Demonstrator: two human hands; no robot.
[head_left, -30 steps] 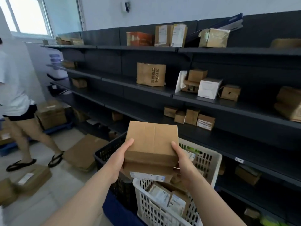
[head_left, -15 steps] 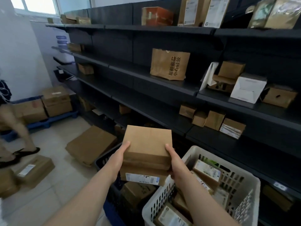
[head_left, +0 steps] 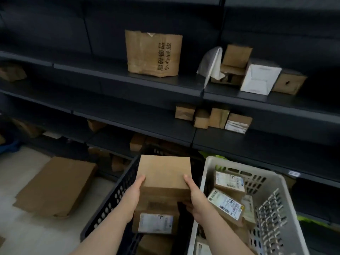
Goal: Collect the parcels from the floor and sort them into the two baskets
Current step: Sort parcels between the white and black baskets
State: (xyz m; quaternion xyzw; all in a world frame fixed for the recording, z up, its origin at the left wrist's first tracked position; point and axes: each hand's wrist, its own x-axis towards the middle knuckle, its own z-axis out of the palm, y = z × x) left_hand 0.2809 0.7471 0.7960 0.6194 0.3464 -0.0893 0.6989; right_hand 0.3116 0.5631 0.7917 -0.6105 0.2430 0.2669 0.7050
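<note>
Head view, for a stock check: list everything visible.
Black plastic slotted basket: one, black, centre.
White plastic slotted basket: one, white, right of it.
Stack of brown cardboard parcels: at least two, brown, held over black basket.
Labelled cardboard parcels: several, brown, in white basket.
Flat cardboard box: one, brown, floor left.
Printed cardboard box: one, brown, upper shelf.
White carton: one, white, upper shelf right.
Small cardboard boxes: four, brown, middle shelf.
Left hand: one, grips stack's left side.
Right hand: one, grips its right side.

Dark metal shelving (head_left: 110, 80) carries a crumpled brown paper bag (head_left: 153, 54) printed with Chinese characters. Right of the bag stands a white box (head_left: 260, 80); one shelf below the bag sit four small cartons (head_left: 219, 117).
</note>
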